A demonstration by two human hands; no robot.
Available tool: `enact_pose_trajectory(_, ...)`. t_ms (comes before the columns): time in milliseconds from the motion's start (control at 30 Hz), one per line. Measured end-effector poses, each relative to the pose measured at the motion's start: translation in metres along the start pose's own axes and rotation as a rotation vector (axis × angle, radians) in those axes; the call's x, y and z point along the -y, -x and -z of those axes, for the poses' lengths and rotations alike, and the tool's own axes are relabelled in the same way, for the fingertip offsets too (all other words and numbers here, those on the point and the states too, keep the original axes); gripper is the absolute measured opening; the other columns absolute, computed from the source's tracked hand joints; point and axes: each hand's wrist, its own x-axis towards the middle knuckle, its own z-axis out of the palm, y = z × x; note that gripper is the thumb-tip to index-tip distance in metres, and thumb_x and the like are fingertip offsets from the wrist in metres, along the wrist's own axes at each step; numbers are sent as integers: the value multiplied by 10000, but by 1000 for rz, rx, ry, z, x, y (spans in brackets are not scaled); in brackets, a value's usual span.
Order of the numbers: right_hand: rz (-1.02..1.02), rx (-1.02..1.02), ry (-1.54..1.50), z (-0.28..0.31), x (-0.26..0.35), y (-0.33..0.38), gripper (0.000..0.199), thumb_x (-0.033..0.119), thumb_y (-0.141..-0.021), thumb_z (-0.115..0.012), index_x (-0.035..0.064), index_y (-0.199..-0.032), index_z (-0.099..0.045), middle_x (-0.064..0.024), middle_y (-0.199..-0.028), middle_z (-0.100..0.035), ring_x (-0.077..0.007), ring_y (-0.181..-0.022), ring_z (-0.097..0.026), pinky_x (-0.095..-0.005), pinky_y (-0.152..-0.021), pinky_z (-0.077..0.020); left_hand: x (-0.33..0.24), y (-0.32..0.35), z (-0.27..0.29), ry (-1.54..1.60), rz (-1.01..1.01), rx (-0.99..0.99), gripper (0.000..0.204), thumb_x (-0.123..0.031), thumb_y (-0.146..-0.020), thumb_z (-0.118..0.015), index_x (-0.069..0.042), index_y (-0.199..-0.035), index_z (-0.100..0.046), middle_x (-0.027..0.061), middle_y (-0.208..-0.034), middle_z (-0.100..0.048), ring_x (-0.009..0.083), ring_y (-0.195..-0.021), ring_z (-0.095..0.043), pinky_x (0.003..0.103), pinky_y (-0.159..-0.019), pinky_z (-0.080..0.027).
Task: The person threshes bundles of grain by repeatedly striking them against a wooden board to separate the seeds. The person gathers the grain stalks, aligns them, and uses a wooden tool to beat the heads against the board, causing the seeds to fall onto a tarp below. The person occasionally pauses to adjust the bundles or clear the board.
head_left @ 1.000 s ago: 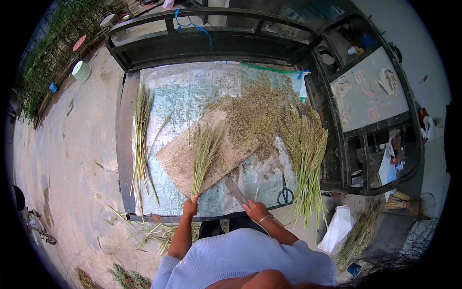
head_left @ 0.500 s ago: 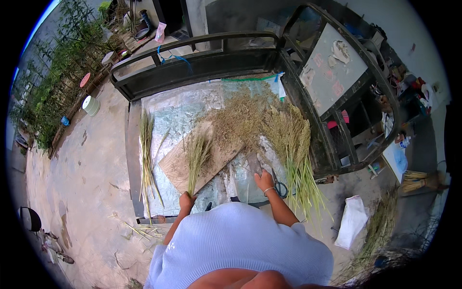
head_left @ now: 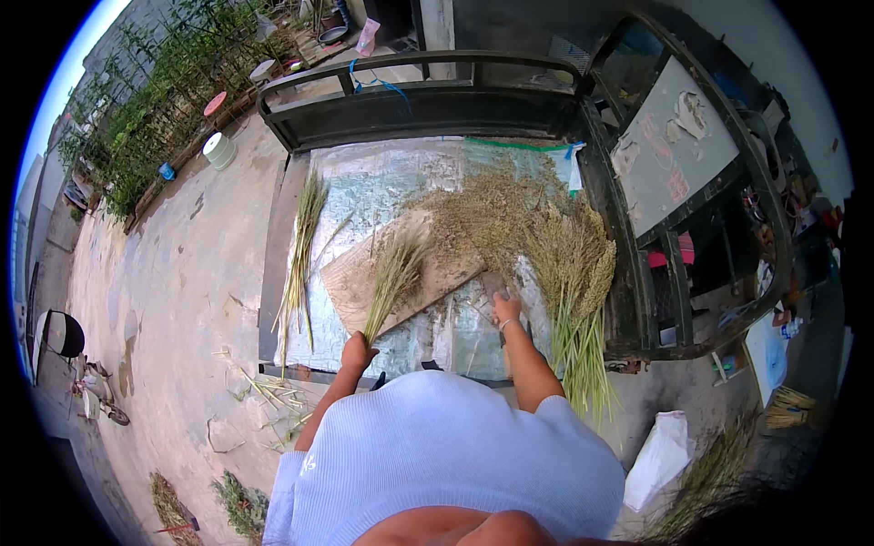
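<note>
Closed around the cut stems, the left hand (head_left: 358,349) held a bundle of seed heads (head_left: 396,273) slantwise, its tops resting over the wooden board (head_left: 350,278). Farther right, the right hand (head_left: 506,308) gripped a flat grey tool (head_left: 492,281), blurred, just off the board's right-hand edge. Both forearms reached up from below, the left wrist over the near edge of the plastic sheet (head_left: 364,182), the right arm stretched farther in. A strip of sheet ran between the board and the left bundle (head_left: 302,246); on the right, a thicker bundle (head_left: 574,264) narrowed the room beside the right hand. Loose seed heads (head_left: 492,205) covered the board's far corner. Dark metal rails (head_left: 510,57) bounded the far and right sides. Reddish marks on a pale panel (head_left: 669,136) were too unclear to read.
</note>
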Motion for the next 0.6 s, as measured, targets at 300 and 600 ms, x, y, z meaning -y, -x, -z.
enact_pose_trajectory(300, -127, 191, -214, -15, 38, -4, 529, 256, -879, -548, 35, -1268, -266, -44, -528, -370, -139, -383, -339, -308, -323, -257, -19, 9, 33, -58, 249, 130, 170, -113, -744, -536, -57, -833, -670, 148, -887, -652, 308, -839, -635, 413, -688, -510)
enact_pose_trajectory(600, 85, 123, 388, -22, -13, 19, 495, 280, -877, -533, -67, -1198, -384, -105, -594, -427, -186, -455, -383, -344, -387, -295, -10, 15, 40, 16, 530, 72, 177, -123, -747, -582, -101, -889, -685, 86, -935, -663, 271, -878, -640, 431, -651, -504)
